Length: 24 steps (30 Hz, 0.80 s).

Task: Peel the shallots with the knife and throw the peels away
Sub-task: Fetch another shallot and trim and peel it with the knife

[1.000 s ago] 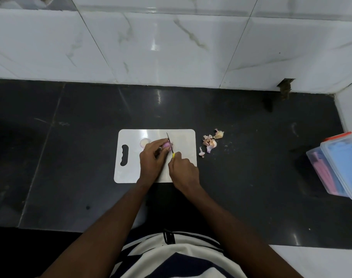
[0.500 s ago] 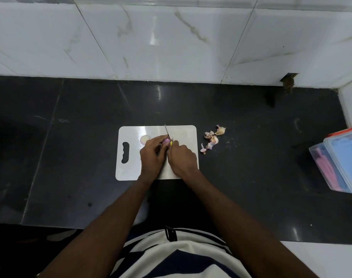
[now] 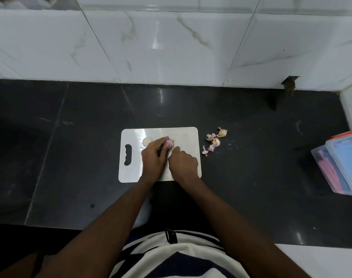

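Near the far edge of the white cutting board [image 3: 131,171], your left hand [image 3: 153,159] pinches a purple shallot [image 3: 169,144] at its fingertips; your right hand [image 3: 183,164], just beside, is clenched, presumably round the knife, whose blade is hidden. Peels [image 3: 213,141] lie off the board's right edge.

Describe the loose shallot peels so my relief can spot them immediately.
Start at the white rectangular plastic cutting board in the middle of the black stone counter. Just off its right edge, on the bare counter, lies a small scatter of pale pink, papery shallot peels. Unlike the purple shallot under the hands, they lie off the board, loose and untouched.
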Each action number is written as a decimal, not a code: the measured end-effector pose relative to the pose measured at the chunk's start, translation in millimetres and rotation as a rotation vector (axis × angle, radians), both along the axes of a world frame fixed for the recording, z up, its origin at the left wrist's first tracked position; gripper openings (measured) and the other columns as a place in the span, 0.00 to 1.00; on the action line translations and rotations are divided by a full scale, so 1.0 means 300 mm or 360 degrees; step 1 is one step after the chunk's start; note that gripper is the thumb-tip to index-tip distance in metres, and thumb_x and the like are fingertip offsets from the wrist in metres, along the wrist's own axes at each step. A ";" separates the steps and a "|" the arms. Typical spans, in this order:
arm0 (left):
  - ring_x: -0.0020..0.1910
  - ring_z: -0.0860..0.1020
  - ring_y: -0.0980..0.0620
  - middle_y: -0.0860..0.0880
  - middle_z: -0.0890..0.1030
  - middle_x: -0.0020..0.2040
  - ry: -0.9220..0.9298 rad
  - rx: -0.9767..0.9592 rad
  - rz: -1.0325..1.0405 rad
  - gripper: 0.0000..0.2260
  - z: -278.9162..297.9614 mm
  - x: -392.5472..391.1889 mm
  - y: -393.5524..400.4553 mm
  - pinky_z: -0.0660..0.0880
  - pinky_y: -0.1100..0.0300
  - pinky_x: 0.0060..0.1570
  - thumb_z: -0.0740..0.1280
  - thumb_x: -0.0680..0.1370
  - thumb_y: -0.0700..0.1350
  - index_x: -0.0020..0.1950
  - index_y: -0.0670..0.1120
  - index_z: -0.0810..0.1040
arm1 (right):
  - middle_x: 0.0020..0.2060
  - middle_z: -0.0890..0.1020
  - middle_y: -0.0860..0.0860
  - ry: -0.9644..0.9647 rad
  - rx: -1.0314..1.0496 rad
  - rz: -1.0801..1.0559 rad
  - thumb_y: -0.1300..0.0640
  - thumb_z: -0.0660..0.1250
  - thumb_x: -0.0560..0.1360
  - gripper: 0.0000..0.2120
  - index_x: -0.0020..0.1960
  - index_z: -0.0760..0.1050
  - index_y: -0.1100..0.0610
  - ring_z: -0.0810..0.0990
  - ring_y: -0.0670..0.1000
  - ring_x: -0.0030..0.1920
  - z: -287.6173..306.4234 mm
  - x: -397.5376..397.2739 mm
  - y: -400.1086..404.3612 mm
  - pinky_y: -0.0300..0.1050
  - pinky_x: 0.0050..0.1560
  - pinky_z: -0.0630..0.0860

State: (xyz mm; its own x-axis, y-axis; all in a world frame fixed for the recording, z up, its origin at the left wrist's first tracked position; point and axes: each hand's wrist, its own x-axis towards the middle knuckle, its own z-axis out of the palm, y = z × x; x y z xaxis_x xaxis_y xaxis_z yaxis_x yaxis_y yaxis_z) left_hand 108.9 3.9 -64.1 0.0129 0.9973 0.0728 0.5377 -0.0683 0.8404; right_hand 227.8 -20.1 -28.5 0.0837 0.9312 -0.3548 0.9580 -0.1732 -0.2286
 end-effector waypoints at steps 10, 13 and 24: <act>0.55 0.87 0.58 0.56 0.90 0.55 0.0070 -0.0048 -0.0024 0.08 0.002 -0.004 0.035 0.82 0.56 0.61 0.70 0.87 0.46 0.60 0.48 0.89 | 0.54 0.86 0.54 -0.0035 -0.0081 -0.0011 0.57 0.58 0.86 0.07 0.60 0.73 0.56 0.87 0.58 0.54 -0.012 0.040 -0.098 0.47 0.43 0.68; 0.56 0.87 0.57 0.54 0.90 0.56 0.0090 -0.0106 0.0013 0.11 0.009 -0.005 0.027 0.81 0.60 0.63 0.70 0.87 0.47 0.66 0.48 0.88 | 0.55 0.85 0.53 -0.0047 -0.0121 -0.0036 0.55 0.60 0.85 0.07 0.60 0.74 0.56 0.86 0.58 0.55 -0.003 0.046 -0.103 0.47 0.44 0.69; 0.58 0.80 0.51 0.49 0.87 0.58 0.0540 0.0005 -0.0256 0.11 0.052 -0.015 0.040 0.78 0.56 0.61 0.77 0.79 0.43 0.60 0.46 0.85 | 0.57 0.85 0.54 0.0010 -0.0150 -0.0071 0.56 0.59 0.85 0.09 0.62 0.74 0.57 0.86 0.58 0.57 0.018 0.041 -0.100 0.48 0.46 0.70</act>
State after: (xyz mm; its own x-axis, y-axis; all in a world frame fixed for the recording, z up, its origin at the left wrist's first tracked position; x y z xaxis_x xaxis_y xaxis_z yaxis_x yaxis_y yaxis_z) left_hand 104.3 15.9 -48.6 0.1931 0.9803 0.0403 0.7679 -0.1766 0.6157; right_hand 240.0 -50.1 -23.0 0.1221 0.8889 -0.4415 0.9474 -0.2369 -0.2150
